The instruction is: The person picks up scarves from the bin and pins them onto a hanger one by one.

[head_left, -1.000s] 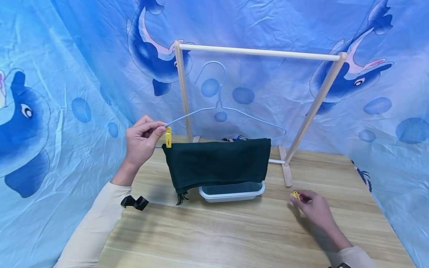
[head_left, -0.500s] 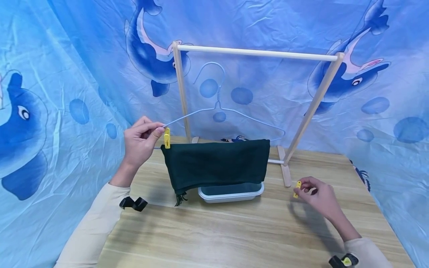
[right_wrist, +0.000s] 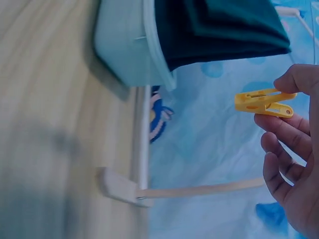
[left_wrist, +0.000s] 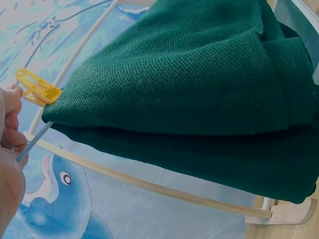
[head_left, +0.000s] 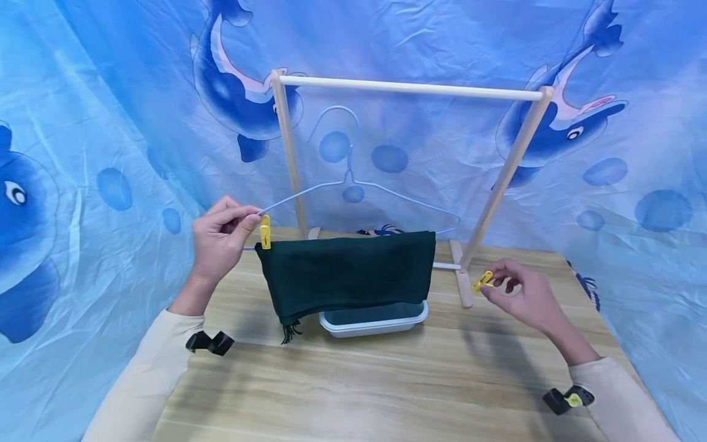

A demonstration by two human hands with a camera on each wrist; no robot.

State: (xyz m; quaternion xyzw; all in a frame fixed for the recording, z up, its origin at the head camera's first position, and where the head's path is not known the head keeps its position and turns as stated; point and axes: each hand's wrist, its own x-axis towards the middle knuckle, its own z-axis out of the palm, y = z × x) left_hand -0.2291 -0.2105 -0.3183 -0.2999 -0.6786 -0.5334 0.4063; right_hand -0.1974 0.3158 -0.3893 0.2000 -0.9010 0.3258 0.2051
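My left hand (head_left: pixel 221 236) grips the left end of a pale blue wire hanger (head_left: pixel 394 195), holding it up above the table. Over the hanger's lower bar hangs a folded dark green scarf (head_left: pixel 348 273) with a fringe at its lower left. A yellow clothespin (left_wrist: pixel 39 87) clips the scarf's left top corner, just beside my left fingertips. On the right, my right hand (head_left: pixel 525 294) pinches a second yellow clothespin (right_wrist: pixel 264 102) between thumb and forefinger, apart from the scarf. The other right fingers are loosely curled.
A wooden rack (head_left: pixel 505 178) with a white top rail (head_left: pixel 409 88) stands behind the hanger. Below the scarf sits a white plastic tub (head_left: pixel 372 328) on the wood-grain table (head_left: pixel 353 393). A blue dolphin-print curtain (head_left: pixel 442 37) surrounds the table's back and sides.
My right hand has lifted its clothespin up from near the table, and the clothespin has turned in its fingers. The left hand still holds the hanger; the whole view has shifted slightly.
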